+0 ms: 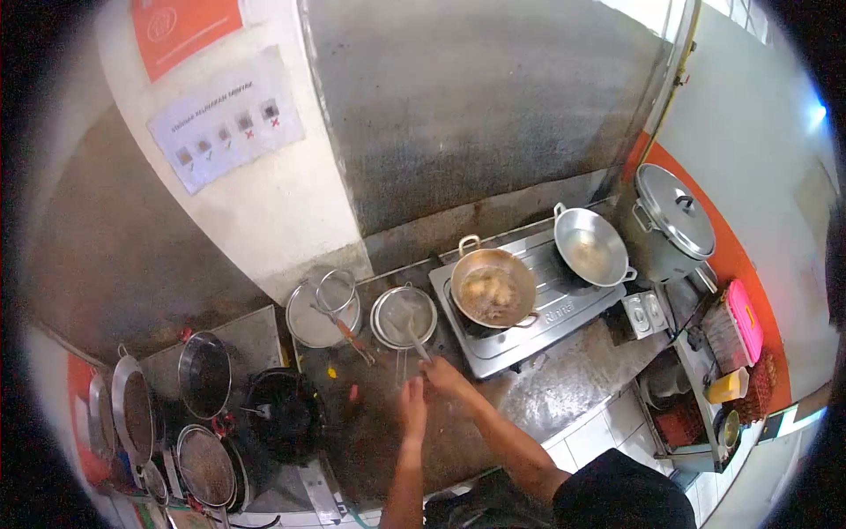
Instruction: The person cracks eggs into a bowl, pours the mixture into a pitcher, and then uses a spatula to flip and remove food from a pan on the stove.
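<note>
A round wire strainer [406,310] rests over a metal pot on the counter, its wire handle pointing towards me. At the end of that handle, my left hand [411,408] is closed around it, though the fingertips are small and partly hidden. My right hand [443,375] grips the pale handle of a long-handled utensil [418,343], which slants down into the strainer. What shape its far end has, I cannot make out. Left of the strainer stands a wide metal pot [308,324] with a smaller strainer [336,290] and a brown-handled tool [354,340] lying across it.
On the two-burner stove [546,313], a wok [492,286] holds pieces of food in oil; a second pan [592,245] holds liquid. A tall lidded pot [674,216] stands at right. Several sieves and a black bucket [284,414] are at left. A low shelf [696,397] stands right.
</note>
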Available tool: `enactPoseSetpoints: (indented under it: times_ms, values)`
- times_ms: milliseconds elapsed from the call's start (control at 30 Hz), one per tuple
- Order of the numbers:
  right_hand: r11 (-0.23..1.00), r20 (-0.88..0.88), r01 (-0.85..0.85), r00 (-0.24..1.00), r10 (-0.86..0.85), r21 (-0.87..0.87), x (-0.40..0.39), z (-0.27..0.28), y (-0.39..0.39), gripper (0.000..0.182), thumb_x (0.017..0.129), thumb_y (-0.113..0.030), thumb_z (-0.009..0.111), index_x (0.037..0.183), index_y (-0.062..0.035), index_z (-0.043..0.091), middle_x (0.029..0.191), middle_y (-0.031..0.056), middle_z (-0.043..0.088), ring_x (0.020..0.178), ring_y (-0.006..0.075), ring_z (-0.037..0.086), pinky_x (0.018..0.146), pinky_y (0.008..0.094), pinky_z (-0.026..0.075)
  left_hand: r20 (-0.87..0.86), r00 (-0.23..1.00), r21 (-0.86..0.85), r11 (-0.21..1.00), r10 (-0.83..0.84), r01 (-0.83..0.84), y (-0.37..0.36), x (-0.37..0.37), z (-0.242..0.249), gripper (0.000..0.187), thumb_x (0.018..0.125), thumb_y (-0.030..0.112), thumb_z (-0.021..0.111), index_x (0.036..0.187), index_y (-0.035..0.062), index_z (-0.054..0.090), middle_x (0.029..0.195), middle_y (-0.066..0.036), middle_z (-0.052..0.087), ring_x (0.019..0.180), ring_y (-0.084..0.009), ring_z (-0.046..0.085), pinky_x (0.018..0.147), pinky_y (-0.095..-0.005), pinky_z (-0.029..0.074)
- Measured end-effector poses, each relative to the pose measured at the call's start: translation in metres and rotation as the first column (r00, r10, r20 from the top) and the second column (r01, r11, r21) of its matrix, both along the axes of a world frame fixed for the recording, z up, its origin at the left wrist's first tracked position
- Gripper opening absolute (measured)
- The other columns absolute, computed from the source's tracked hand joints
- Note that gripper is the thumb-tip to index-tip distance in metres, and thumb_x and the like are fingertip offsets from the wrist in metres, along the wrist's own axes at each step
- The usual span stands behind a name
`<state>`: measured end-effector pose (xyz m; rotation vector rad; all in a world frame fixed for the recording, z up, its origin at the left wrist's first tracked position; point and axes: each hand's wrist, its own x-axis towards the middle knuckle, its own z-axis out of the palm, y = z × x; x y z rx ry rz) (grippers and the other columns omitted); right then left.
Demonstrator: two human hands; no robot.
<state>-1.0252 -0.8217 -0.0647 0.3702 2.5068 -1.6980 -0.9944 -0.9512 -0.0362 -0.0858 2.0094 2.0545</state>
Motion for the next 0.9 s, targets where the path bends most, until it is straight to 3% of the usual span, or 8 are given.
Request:
enactPoseSetpoints:
  times_ms: [100, 300, 367, 433, 500, 567, 733, 900]
  values:
    - [0.945, -0.170, -0.003, 0.984, 0.062, 0.328, 0.051, 0.060, 0.060, 0.022, 0.090, -0.021, 0.054, 0.095, -0.0015, 0.063, 0.075, 0.0192, 0.062, 0.071, 0.0287, 0.062, 0.064, 0.0406, 0.048, 0.024, 0.980, -0.182, 0.963, -0.198, 0.199, -0.028, 0.035, -0.019, 0.039, 0.097, 0.039, 0.046, 0.114, 0.0049, 0.057, 0.096, -0.006, 0.063, 0.074, -0.0134, 0.058, 0.066, -0.0255, 0.046]
    - [0.723, 0.010, 0.138, 0.981, -0.196, 0.677, 0.108, 0.150, 0.204, 0.036, 0.088, -0.023, 0.057, 0.117, -0.0028, 0.052, 0.073, 0.0257, 0.062, 0.071, 0.0436, 0.062, 0.061, 0.0502, 0.049, 0.134, 0.984, -0.124, 0.987, 0.120, -0.104, -0.115, 0.176, -0.047, 0.040, 0.090, 0.038, 0.056, 0.112, 0.0040, 0.057, 0.088, -0.009, 0.066, 0.074, -0.0154, 0.062, 0.060, -0.0264, 0.048]
    - [0.633, -0.044, 0.147, 0.983, -0.177, 0.760, 0.095, 0.120, 0.245, 0.026, 0.085, -0.019, 0.059, 0.099, 0.0020, 0.056, 0.071, 0.0248, 0.062, 0.069, 0.0431, 0.062, 0.060, 0.0525, 0.048, 0.407, 0.838, -0.214, 0.930, 0.363, -0.299, -0.153, 0.225, -0.108, 0.031, 0.095, 0.031, 0.046, 0.112, 0.0091, 0.058, 0.097, -0.015, 0.065, 0.075, -0.0278, 0.065, 0.060, -0.0332, 0.056]
    - [0.623, -0.087, 0.155, 0.987, -0.139, 0.766, 0.081, 0.110, 0.264, 0.022, 0.084, -0.018, 0.060, 0.091, 0.0027, 0.058, 0.070, 0.0240, 0.062, 0.068, 0.0426, 0.062, 0.060, 0.0528, 0.048, 0.693, 0.716, 0.451, 0.827, -0.086, -0.337, -0.237, 0.256, -0.185, 0.037, 0.092, 0.023, 0.047, 0.127, 0.0115, 0.048, 0.103, -0.018, 0.064, 0.074, -0.0309, 0.066, 0.058, -0.0380, 0.058]
    - [0.564, 0.019, -0.010, 1.000, -0.010, 0.826, 0.070, 0.101, 0.270, 0.020, 0.082, -0.017, 0.060, 0.080, 0.0034, 0.059, 0.071, 0.0227, 0.064, 0.071, 0.0417, 0.063, 0.062, 0.0512, 0.049, 0.590, 0.789, 0.145, 0.939, 0.172, -0.313, -0.208, 0.278, -0.105, 0.033, 0.093, 0.023, 0.050, 0.121, 0.0047, 0.052, 0.102, -0.016, 0.065, 0.073, -0.0250, 0.065, 0.055, -0.0303, 0.054]
    - [0.560, -0.006, -0.003, 1.000, 0.014, 0.829, 0.067, 0.087, 0.262, 0.021, 0.082, -0.017, 0.061, 0.082, 0.0033, 0.061, 0.071, 0.0229, 0.064, 0.069, 0.0401, 0.064, 0.061, 0.0481, 0.051, 0.515, 0.776, -0.170, 0.931, 0.364, -0.323, -0.182, 0.286, -0.037, 0.037, 0.098, 0.025, 0.037, 0.123, 0.0017, 0.050, 0.104, -0.017, 0.064, 0.066, -0.0202, 0.065, 0.046, -0.0214, 0.048]
    - [0.778, 0.216, -0.121, 0.976, -0.019, 0.617, 0.052, 0.049, 0.254, 0.023, 0.082, -0.018, 0.063, 0.093, 0.0025, 0.065, 0.072, 0.0211, 0.066, 0.057, 0.0301, 0.066, 0.053, 0.0380, 0.053, 0.539, 0.680, -0.227, 0.864, 0.496, -0.450, -0.194, 0.319, -0.018, 0.041, 0.091, 0.023, 0.052, 0.126, 0.0030, 0.048, 0.107, -0.016, 0.064, 0.073, -0.0226, 0.066, 0.051, -0.0259, 0.052]
    - [0.945, -0.013, 0.229, 0.973, -0.232, 0.235, 0.042, 0.034, 0.221, 0.023, 0.086, -0.019, 0.056, 0.097, 0.0011, 0.063, 0.065, 0.0104, 0.064, 0.044, 0.0144, 0.057, 0.037, 0.0291, 0.045, 0.576, 0.659, -0.220, 0.868, 0.483, -0.444, -0.216, 0.344, -0.047, 0.049, 0.089, 0.031, 0.056, 0.129, 0.0046, 0.045, 0.108, -0.015, 0.064, 0.077, -0.0237, 0.066, 0.055, -0.0286, 0.053]
